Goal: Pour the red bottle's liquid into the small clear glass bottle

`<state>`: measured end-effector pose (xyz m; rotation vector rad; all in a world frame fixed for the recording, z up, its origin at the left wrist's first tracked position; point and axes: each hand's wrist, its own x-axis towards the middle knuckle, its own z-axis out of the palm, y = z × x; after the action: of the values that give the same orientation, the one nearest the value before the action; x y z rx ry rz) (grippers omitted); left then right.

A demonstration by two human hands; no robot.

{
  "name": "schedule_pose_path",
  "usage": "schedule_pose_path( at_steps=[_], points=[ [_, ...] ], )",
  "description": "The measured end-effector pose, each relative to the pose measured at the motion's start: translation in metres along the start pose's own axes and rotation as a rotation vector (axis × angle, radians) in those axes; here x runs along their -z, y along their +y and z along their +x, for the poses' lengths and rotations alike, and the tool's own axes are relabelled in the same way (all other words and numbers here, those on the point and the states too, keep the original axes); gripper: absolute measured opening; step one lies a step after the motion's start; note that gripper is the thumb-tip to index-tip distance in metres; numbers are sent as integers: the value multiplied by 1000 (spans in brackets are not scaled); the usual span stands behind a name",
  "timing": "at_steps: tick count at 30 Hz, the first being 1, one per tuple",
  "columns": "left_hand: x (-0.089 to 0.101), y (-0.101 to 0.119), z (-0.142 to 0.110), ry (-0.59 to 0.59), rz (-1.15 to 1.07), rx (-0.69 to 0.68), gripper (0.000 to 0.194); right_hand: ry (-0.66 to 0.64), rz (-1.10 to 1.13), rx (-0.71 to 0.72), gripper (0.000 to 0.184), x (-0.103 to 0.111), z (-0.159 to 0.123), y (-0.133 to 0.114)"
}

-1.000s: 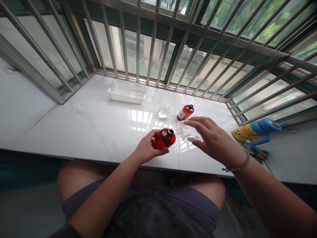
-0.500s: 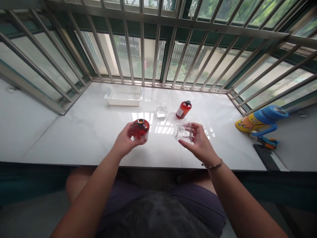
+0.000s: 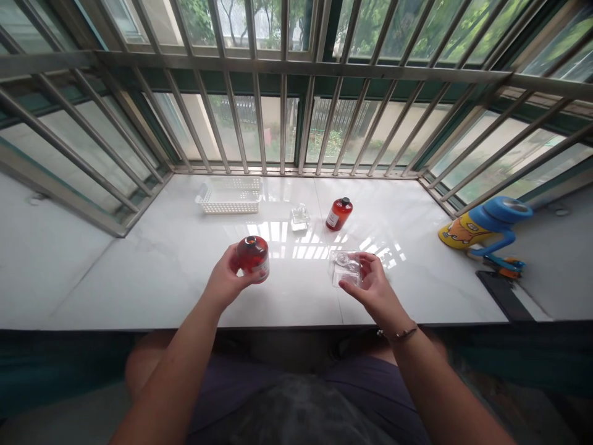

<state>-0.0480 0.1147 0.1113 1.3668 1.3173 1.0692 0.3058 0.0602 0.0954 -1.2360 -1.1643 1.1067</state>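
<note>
My left hand (image 3: 227, 278) is closed around a reddish-brown bottle (image 3: 254, 258) whose neck has no cap on it. The bottle is nearly upright above the white counter. Between the thumb and fingers of my right hand (image 3: 373, 285) is a clear, square-sided glass bottle (image 3: 343, 271), see-through enough that its contents cannot be made out. Beyond my hands stands another small clear glass bottle (image 3: 299, 218). To its right is a second reddish-brown bottle (image 3: 340, 214) with a black cap and a pale label.
A white perforated basket (image 3: 230, 196) sits at the back left of the counter (image 3: 152, 272). At the right lie a yellow and blue drink flask (image 3: 482, 224), a small blue and orange object (image 3: 508, 267) and a dark flat object (image 3: 503, 295). Metal window bars (image 3: 283, 123) enclose the far side.
The camera view has tilted up a little, so the counter items appear lower. My left hand with its bottle has shifted slightly left; both hands keep their holds.
</note>
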Motion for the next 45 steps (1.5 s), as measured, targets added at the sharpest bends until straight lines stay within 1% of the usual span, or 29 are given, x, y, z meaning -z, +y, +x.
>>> schedule_pose_path(
  at_steps=[4, 7, 11, 17, 20, 23, 26, 32, 34, 37, 42, 45],
  points=[
    [-3, -4, 0, 2, 2, 5, 79, 27, 131, -79, 73, 1, -7, 4],
    [-9, -8, 0, -1, -6, 17, 80, 14, 284, -134, 75, 0, -12, 7],
    [-20, -9, -2, -33, -1, 20, 79, 31, 427, -166, 64, -5, -13, 5],
    [-43, -2, -4, -96, 16, 5, 78, 25, 543, -201, 52, -11, -7, -14],
    [-57, 3, -7, -127, 25, -17, 75, 15, 566, -203, 46, -13, -3, -19],
    [-69, 8, -11, -161, 18, -50, 73, 31, 522, -213, 43, -16, 0, -21],
    [-76, 11, -14, -178, 35, -66, 72, 37, 479, -210, 43, -21, 6, -26],
    [-83, 17, -18, -220, 64, -84, 71, -60, 343, -152, 42, -26, 20, -52],
    [-85, 17, -19, -229, 60, -90, 70, -96, 246, -127, 41, -23, 26, -59],
    [-87, 16, -19, -228, 64, -96, 70, -162, 50, -77, 46, -17, 34, -69],
    [-83, 17, -19, -230, 73, -89, 69, -269, -267, -1, 51, -9, 43, -94],
    [-80, 18, -19, -232, 70, -79, 70, -299, -387, 14, 53, -8, 47, -106]
  ],
)
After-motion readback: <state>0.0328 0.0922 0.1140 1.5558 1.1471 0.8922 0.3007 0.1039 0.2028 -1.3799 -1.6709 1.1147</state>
